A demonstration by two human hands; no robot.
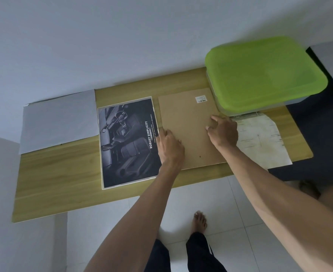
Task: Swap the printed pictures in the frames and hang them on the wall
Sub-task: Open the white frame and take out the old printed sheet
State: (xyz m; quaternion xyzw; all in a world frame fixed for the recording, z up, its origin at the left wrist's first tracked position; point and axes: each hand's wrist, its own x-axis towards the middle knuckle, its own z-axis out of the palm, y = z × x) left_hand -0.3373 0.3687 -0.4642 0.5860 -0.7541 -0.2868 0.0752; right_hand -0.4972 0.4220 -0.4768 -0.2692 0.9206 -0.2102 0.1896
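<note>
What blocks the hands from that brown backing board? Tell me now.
Nothing visible does. The left hand and right hand are already on the brown backing board, fingers at its left and right edges.

Green-lidded box point(263, 75) crowds right — table point(59, 173) left open.
</note>
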